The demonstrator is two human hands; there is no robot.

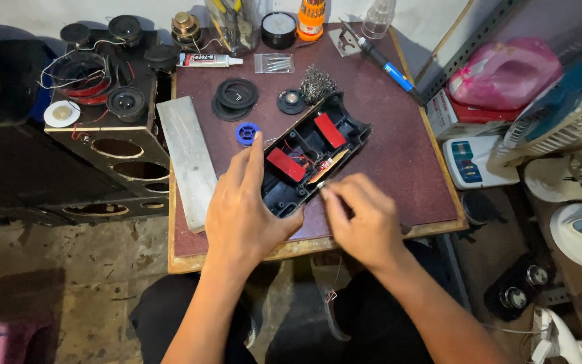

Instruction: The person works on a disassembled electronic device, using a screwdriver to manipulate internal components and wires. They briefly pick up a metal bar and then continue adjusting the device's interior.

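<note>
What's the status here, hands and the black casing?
Left hand steadies open black casing on table. Right hand pinches thin metal tip at its edge. Metal bar alongside, not in the way.

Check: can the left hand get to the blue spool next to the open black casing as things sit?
Probably yes. The left hand steadies the black casing, its fingertips just short of the blue spool; only bare tabletop lies between.

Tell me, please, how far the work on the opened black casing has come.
Done: the black casing lies open, red parts and wires exposed. In hand: the left hand steadies its near end, while the right hand pinches something thin at the small board. Left: the casing is not yet closed; the soldering iron lies unused.
</note>
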